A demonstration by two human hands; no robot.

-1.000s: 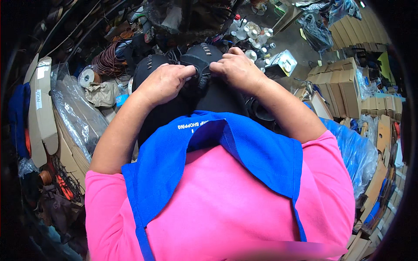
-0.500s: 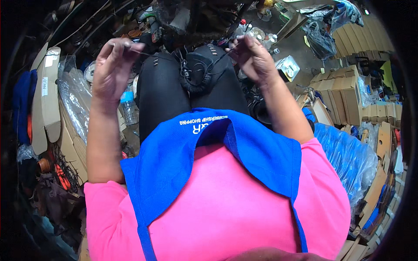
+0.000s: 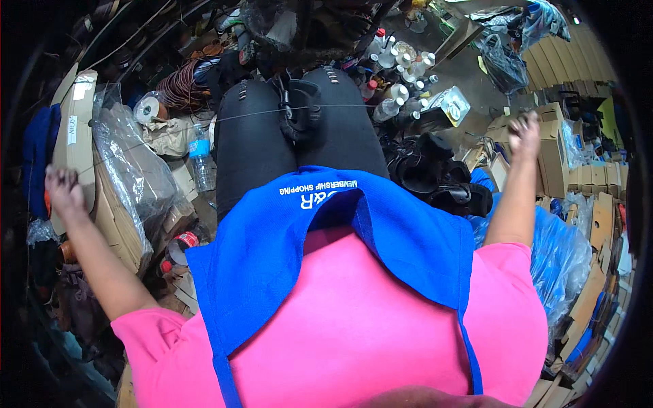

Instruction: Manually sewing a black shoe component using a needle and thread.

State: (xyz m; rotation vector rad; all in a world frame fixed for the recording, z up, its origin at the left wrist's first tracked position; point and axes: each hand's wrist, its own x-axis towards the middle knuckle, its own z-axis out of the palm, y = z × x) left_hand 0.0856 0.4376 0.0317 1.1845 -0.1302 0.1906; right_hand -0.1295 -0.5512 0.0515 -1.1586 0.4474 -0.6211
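A thin dark thread point(image 3: 340, 105) crosses above my knees, pulled out long between my widely spread hands. My left hand point(image 3: 66, 190) is closed in a fist at the far left, over the cardboard pieces. At the right, beside a cardboard box, my right hand point(image 3: 524, 134) is also closed, its fingers curled and slightly blurred. The thread fades from sight near each hand. Between my knees sits a black shoe-like piece point(image 3: 301, 109) with an open loop shape; neither hand touches it.
Several plastic bottles point(image 3: 401, 75) stand ahead to the right, near a metal can point(image 3: 450, 107). Black footwear point(image 3: 425, 163) lies beside my right leg. Cardboard pieces point(image 3: 80, 143), a plastic sheet point(image 3: 132, 177) and a water bottle point(image 3: 201, 160) are at the left. A blue plastic-wrapped bundle point(image 3: 551, 251) lies right.
Both hands have swung outward and nearer to me from above the knees, the left to the far left, the right to the right. The thread now runs straight across above the black piece.
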